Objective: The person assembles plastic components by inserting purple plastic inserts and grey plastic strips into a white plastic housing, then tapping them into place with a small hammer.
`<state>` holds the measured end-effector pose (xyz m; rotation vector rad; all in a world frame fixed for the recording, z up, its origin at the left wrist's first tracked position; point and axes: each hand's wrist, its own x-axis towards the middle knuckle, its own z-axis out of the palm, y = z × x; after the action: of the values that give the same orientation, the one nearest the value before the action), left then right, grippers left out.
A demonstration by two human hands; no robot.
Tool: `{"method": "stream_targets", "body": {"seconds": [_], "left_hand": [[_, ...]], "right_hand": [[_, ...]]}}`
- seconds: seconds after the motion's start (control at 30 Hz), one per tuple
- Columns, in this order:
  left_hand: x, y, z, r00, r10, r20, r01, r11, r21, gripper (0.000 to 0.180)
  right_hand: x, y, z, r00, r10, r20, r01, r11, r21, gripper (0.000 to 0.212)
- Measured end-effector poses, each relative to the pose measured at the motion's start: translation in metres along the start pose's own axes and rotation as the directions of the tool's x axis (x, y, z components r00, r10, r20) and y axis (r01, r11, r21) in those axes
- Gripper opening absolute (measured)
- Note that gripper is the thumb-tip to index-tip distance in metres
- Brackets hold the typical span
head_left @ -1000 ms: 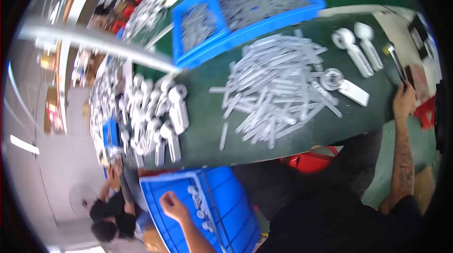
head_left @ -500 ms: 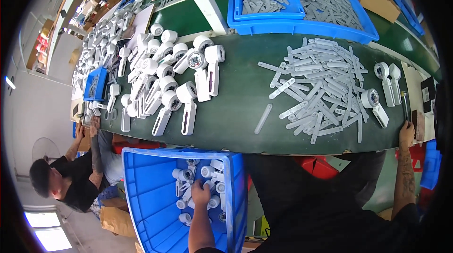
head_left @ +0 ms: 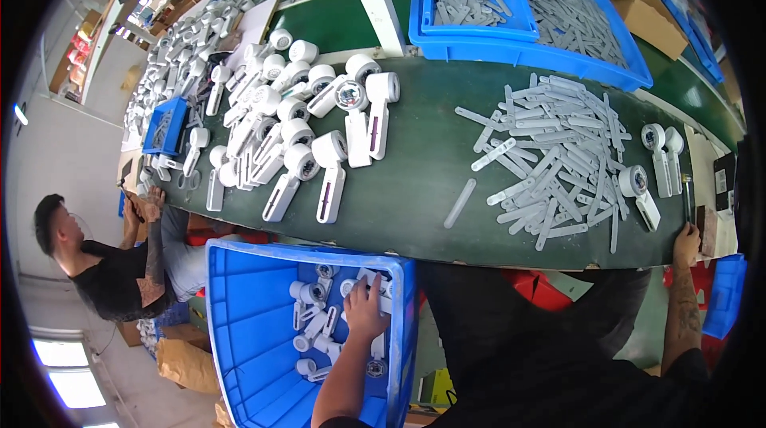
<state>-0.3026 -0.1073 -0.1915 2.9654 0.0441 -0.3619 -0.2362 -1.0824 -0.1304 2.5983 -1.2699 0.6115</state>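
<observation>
My left hand (head_left: 365, 313) reaches down into a big blue bin (head_left: 311, 248), its fingers spread over white handheld fan bodies (head_left: 317, 323) piled inside. The fingertips touch or hover just above one fan; which, I cannot tell. At the far right end of the table, my right hand (head_left: 686, 246) is closed round a thin rod-shaped tool (head_left: 689, 198) with a brass-coloured tip. Two fan bodies (head_left: 664, 161) lie just left of that tool, and another fan body (head_left: 636, 182) rests beside the heap of grey plastic strips (head_left: 550, 153).
Many white fan bodies (head_left: 299, 133) cover the green table's (head_left: 415, 189) left part. Blue trays (head_left: 479, 47) with more strips stand at the back beside a white post (head_left: 371, 1). A co-worker (head_left: 112, 272) sits at the left. An open carton (head_left: 650, 25) is far right.
My left hand has moved right and slightly away inside the bin, and its fingers have spread. My right hand and the tool have shifted slightly nearer. The view has shifted slightly.
</observation>
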Motion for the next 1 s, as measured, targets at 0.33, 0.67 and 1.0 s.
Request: {"method": "stream_targets", "body": {"seconds": [0.33,0.67,1.0], "left_hand": [[0.012,0.006,-0.027,0.865,-0.275,0.419,0.217,0.959,0.182,0.124],[0.002,-0.005,0.024,0.83,-0.471,0.3,0.494,0.869,-0.003,0.119],[-0.02,-0.057,0.033,0.761,-0.612,0.215,0.647,0.695,-0.314,0.113]], "right_hand": [[-0.009,-0.001,0.004,1.0,-0.021,0.006,0.021,0.998,0.058,0.048],[-0.005,0.003,0.015,0.999,-0.013,-0.034,0.014,0.999,0.048,0.046],[-0.02,-0.016,-0.054,0.996,-0.084,0.017,0.083,0.995,0.056,0.035]]}}
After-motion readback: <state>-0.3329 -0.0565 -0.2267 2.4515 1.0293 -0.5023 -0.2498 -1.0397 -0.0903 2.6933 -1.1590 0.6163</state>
